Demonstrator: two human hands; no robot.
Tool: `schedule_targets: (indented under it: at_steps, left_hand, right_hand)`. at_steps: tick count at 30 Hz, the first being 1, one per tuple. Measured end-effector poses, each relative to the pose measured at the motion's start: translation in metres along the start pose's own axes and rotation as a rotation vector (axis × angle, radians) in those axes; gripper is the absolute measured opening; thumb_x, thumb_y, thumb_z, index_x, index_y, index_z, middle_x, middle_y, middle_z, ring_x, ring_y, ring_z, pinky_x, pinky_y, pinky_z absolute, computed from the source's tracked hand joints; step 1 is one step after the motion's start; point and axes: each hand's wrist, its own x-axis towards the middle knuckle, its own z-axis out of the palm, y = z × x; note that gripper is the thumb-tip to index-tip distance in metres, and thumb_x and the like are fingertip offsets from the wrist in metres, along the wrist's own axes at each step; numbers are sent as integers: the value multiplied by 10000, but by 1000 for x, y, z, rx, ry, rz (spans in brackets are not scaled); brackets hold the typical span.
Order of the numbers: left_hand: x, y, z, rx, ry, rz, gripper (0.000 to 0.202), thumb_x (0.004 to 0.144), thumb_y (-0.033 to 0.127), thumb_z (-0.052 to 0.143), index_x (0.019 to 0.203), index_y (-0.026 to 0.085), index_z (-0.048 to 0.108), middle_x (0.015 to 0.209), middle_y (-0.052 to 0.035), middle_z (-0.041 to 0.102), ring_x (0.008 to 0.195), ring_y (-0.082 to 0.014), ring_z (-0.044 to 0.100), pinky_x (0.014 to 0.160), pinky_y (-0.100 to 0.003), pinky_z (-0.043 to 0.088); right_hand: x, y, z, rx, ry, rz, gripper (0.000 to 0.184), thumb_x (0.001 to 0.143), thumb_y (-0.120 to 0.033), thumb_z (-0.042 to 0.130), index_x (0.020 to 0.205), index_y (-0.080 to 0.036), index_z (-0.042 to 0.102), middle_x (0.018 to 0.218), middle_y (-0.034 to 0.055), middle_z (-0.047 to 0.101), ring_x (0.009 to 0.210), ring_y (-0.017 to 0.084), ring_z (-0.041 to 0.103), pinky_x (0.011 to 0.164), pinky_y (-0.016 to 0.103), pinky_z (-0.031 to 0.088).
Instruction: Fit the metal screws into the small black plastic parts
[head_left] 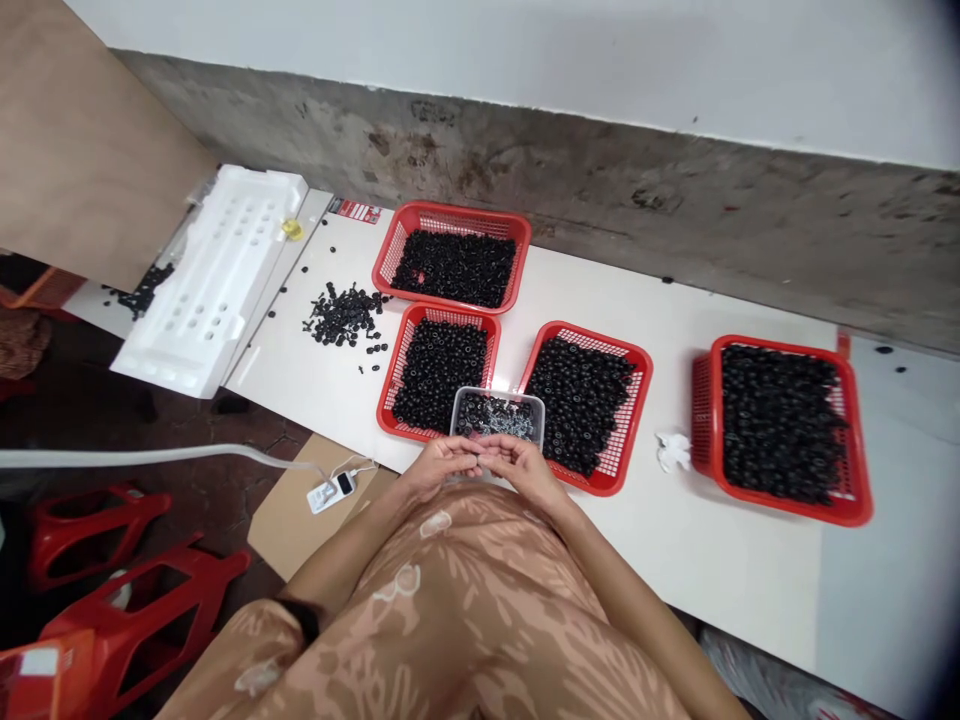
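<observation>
My left hand [440,463] and my right hand [521,467] meet at the near edge of the white table [712,540], fingertips pinched together on a small black part I can barely make out. Just beyond them stands a clear plastic box [496,413] of small dark and silvery pieces. It rests between two red baskets [437,368] [585,402] full of black ring-shaped parts.
A third red basket [454,262] sits farther back and a fourth [782,426] to the right, both filled with black parts. A loose pile of black parts [345,315] lies left, beside a white foam tray [214,282]. Crumpled white scrap [673,452]; red stools [112,600] on the floor.
</observation>
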Motion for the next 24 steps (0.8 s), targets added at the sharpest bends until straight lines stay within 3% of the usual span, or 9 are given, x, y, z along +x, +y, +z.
schedule_targets:
  at_steps: [4,6,8,11,14,19,24]
  left_hand:
    - [5,2,-7,-110,84,13,296,663,253,781,904,113,682,827,-52,658,648,-89,589,674,-214,459]
    - [8,3,-12,-173,124,28,273,668,227,771,896,110,677,840,-54,657,641,-76,574,666,-203,455]
    - [12,3,-16,-238,150,33,245,672,204,755,880,107,670,837,-59,659,656,-79,576,668,-199,453]
    - [15,1,-19,-293,183,23,208,661,179,735,836,96,659,809,-67,657,678,-97,588,655,-203,450]
    - [16,0,-18,-303,198,6,181,656,170,715,807,94,652,785,-64,652,659,-97,583,642,-207,448]
    - [15,1,-16,-313,193,3,162,663,173,698,797,99,646,774,-65,653,655,-101,582,651,-217,450]
    - [15,0,-19,-326,173,34,132,671,157,691,780,105,637,792,-59,641,732,-117,604,673,-213,453]
  right_hand:
    - [21,14,-24,-239,122,-15,364,830,-464,577,982,-147,669,780,33,666,580,116,535,572,238,419]
    - [37,21,-37,-530,272,-52,262,828,-381,577,901,-156,689,776,34,673,642,140,568,628,248,433]
    - [52,24,-44,-785,328,-84,174,829,-260,555,873,-165,694,835,42,686,744,157,602,723,256,440]
    - [71,23,-39,-1090,274,-60,201,839,-179,535,976,-170,682,982,64,678,881,172,614,797,252,426]
    - [81,21,-26,-1330,162,26,259,888,-199,489,1099,-177,638,1112,91,632,937,186,614,783,250,426]
    - [82,23,-20,-1415,94,75,279,928,-232,434,1142,-160,597,1157,114,594,959,200,612,789,254,431]
    - [72,23,-29,-1393,243,3,368,948,-199,362,1290,-174,498,1229,115,549,995,203,591,802,260,430]
